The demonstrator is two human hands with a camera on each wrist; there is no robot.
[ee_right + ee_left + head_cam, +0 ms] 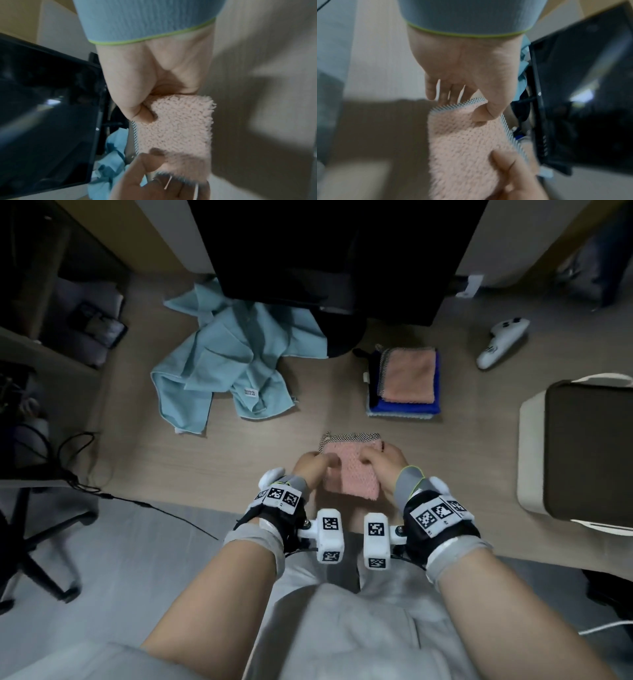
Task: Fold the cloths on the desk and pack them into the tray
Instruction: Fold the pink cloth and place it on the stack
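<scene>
A small pink fluffy cloth [352, 479] with a black-and-white checked backing is folded over and held between both hands above the desk's front edge. My left hand [325, 465] pinches its left upper corner, thumb on the pink side [488, 111]. My right hand [371, 462] pinches the right upper corner, thumb pressed into the pile [142, 112]. The same pink cloth [467, 148] [175, 128] fills both wrist views. A stack of folded cloths [404, 378] lies behind it. Crumpled light-blue cloths [233, 364] lie at the back left. The white tray [531, 446] with a dark inside stands at the right.
A black monitor [335, 251] stands at the back of the desk, its base next to the folded stack. A white game controller [500, 340] lies at the back right. Cables [78, 460] and an office chair base [41, 542] are to the left, off the desk.
</scene>
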